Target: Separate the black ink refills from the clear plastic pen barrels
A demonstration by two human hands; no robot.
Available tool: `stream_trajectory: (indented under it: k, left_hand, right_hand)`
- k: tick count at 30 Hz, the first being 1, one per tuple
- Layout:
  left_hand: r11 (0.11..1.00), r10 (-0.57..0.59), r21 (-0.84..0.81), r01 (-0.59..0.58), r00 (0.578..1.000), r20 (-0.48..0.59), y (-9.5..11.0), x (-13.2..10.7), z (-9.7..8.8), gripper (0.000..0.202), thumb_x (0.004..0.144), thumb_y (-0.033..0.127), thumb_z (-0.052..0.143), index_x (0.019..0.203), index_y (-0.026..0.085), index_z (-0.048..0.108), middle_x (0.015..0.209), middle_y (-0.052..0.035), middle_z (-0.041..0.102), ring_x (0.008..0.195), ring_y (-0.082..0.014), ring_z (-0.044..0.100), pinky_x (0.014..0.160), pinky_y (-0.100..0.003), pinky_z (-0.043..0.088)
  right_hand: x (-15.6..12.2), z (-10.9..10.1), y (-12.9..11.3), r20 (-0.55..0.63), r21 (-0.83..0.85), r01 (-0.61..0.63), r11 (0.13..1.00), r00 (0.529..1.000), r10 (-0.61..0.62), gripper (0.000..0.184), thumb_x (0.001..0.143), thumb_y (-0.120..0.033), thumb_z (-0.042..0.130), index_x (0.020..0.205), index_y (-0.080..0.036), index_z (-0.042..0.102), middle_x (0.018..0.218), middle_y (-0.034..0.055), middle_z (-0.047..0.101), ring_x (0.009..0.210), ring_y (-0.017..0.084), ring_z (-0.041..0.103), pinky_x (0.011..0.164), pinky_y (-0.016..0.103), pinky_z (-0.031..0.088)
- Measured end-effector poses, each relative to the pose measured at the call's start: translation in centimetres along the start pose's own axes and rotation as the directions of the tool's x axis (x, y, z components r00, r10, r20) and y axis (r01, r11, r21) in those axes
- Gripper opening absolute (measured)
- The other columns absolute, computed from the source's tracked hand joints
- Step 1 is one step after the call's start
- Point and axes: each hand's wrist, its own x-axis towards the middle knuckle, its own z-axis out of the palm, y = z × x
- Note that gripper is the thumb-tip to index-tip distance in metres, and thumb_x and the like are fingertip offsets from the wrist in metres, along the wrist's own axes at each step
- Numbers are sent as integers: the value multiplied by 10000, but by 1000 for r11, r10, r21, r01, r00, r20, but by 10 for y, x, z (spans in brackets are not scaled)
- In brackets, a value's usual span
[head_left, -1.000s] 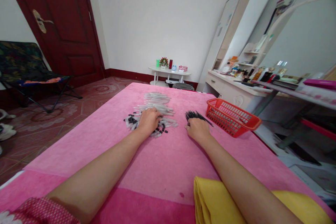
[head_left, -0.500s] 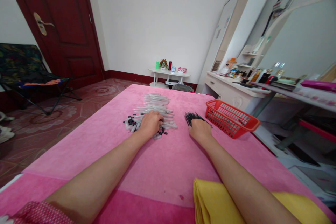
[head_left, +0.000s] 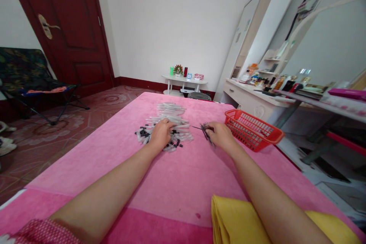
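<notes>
A heap of clear plastic tubes (head_left: 170, 113) and small black caps (head_left: 143, 132) lies on the pink cloth (head_left: 177, 175). My left hand (head_left: 160, 134) rests on the near edge of that heap, fingers curled onto the tubes; what it grips is hidden. My right hand (head_left: 220, 136) is closed in a pinch on a thin black stick (head_left: 198, 127) that points left, above a small bundle of black sticks (head_left: 206, 132) on the cloth.
A red plastic basket (head_left: 253, 129) stands just right of my right hand near the cloth's edge. A yellow cloth (head_left: 243, 221) lies under my right forearm. A dressing table (head_left: 257, 97) with bottles is at the right, a folding chair (head_left: 28, 80) at the left.
My right hand has lifted off the bundle of black sticks and turned, now pinching one stick that points left. My left hand has barely shifted on the tube heap.
</notes>
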Motion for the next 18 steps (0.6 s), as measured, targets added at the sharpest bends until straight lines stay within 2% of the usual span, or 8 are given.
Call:
stream_trajectory:
  k: [4, 8, 12, 18]
  left_hand:
    - [1000, 2, -20, -2, 1000, -14, 1, 0, 0, 324, 788, 81, 475, 997, 189, 698, 887, -74, 592, 881, -197, 548, 778, -294, 428]
    - [999, 0, -42, -1, 1000, -18, 3, 0, -1, 326, 777, 68, 479, 981, 187, 703, 877, -71, 590, 878, -195, 550, 778, -293, 432]
    - [999, 16, -43, -17, 1000, -23, 3, -1, -1, 327, 775, 60, 478, 976, 183, 704, 871, -74, 590, 862, -196, 552, 756, -294, 432]
    - [999, 44, -17, -44, 999, -11, 5, -2, -1, 320, 776, 71, 492, 987, 186, 704, 867, -74, 585, 835, -189, 549, 744, -287, 431]
  right_hand:
    - [1, 3, 3, -67, 46, 40, 998, 997, -37, 215, 786, -153, 534, 903, -220, 701, 965, 23, 697, 926, 159, 605, 777, 230, 404]
    - [3, 5, 8, -118, 43, 1, 999, 993, 4, 196, 785, -156, 553, 897, -221, 701, 963, 26, 696, 915, 164, 605, 757, 242, 403]
    - [3, 5, 9, -133, 49, -9, 999, 991, 16, 190, 785, -160, 559, 898, -215, 701, 952, 28, 698, 888, 164, 607, 734, 245, 402]
    - [3, 6, 7, -149, 16, 54, 998, 988, -51, 175, 780, -158, 562, 870, -220, 699, 912, 21, 691, 871, 162, 599, 728, 241, 392]
